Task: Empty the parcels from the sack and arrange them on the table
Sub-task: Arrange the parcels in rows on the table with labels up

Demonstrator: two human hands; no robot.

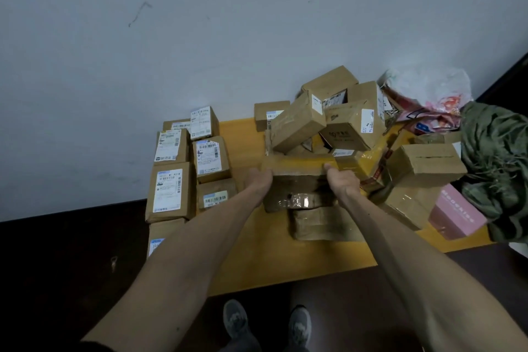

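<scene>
A flat brown cardboard parcel [297,177] sits at the middle of the yellow table [257,254]. My left hand [258,181] grips its left end and my right hand [341,181] grips its right end. Behind and right of it, several cardboard parcels [337,120] lie in a loose heap. On the left side, several labelled parcels [183,168] lie flat in neat rows. The green sack [497,163] lies crumpled at the table's right end. A pink box [455,213] rests beside it.
Another taped parcel [317,223] lies just in front of the held one. A white and red plastic bag [428,100] sits behind the heap. The pale wall [200,51] runs along the table's far edge. Dark floor and my shoes [268,326] are below.
</scene>
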